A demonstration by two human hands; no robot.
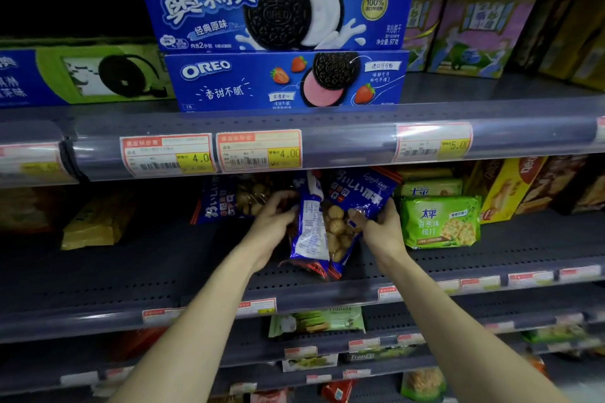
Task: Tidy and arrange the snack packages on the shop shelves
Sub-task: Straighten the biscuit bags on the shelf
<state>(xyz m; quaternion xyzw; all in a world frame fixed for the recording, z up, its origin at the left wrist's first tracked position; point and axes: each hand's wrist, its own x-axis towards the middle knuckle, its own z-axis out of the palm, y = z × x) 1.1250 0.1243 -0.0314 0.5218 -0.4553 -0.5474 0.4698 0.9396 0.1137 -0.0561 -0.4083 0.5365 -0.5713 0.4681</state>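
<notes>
Two blue biscuit bags stand side by side on the middle shelf [163, 271]. The left blue bag [309, 232] shows its white printed back. The right blue bag [353, 206] has a clear window with round biscuits. My left hand [278, 211] grips the left bag from its left side. My right hand [381, 219] holds the right bag by its right edge. A third blue biscuit bag [229, 198] leans further back on the left, behind my left hand.
Green cracker packs [442, 222] sit just right of my right hand, yellow boxes [510, 186] beyond. A yellow bag [95, 222] lies at the left. Oreo boxes [278, 82] are stacked on the shelf above. Price tags [209, 152] line the rail. Lower shelves hold more packs.
</notes>
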